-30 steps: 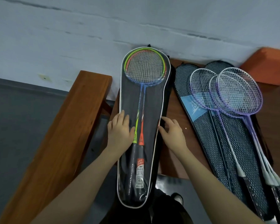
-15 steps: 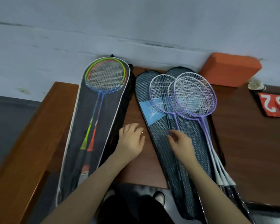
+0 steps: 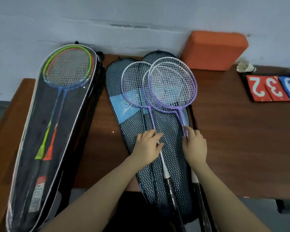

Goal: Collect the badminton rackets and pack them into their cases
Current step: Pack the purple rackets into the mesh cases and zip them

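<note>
Head view: both hands lie on the purple rackets [image 3: 159,84] atop the mesh cases [image 3: 172,154] — right of the clear case [image 3: 32,148]. Left hand [image 3: 148,146] pinches one shaft; right hand [image 3: 194,144] curls its grip round another.

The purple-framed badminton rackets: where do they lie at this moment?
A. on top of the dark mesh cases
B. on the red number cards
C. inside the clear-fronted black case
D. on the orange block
A: the purple-framed badminton rackets lie loose on top of the dark mesh cases, with both hands on their shafts.
</note>
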Tool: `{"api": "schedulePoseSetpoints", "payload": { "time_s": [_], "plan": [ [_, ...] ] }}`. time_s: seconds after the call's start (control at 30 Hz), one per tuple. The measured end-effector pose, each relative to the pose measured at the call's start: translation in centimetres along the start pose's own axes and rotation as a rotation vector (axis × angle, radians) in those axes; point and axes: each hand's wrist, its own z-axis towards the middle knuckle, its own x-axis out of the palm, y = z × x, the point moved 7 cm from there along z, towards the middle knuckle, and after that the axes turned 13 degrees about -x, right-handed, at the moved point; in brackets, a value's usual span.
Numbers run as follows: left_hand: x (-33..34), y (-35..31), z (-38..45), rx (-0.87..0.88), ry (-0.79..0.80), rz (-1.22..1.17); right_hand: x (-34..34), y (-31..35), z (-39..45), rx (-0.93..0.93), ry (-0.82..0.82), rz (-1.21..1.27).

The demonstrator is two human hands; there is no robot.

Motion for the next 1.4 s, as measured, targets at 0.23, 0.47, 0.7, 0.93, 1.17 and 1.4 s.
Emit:
{"api": "schedulePoseSetpoints", "payload": {
  "time_s": [0.23, 0.47, 0.7, 0.93, 1.17, 1.4],
  "plan": [
    [1.7, -1.2, 2.1, -0.016, -0.004, 0.152, 0.0, -0.8, 1.1, -0.010, -0.011, 0.015],
    [1.7, -0.1, 2.3, -0.021, -0.035, 0.107, 0.3, -3.1, -0.1, 0.049, -0.077, 0.141],
    [1.8, 0.0, 2.1, -0.018, -0.060, 0.112, -1.0, -3.7, -0.8, 0.019, -0.200, 0.216],
    [1.5, 3.0, 1.8, -0.241, -0.067, 0.023, -1.9, -1.1, -0.7, -0.086, -0.248, 0.297],
    [-0.5, 8.2, 1.1, -0.438, -0.156, 0.020, 0.7, 3.0, 0.8, -0.113, -0.142, 0.348],
    [-1.5, 8.2, 2.0, -0.467, -0.165, 0.042, 0.8, 5.2, 1.9, -0.146, -0.152, 0.374]
  ]
}}
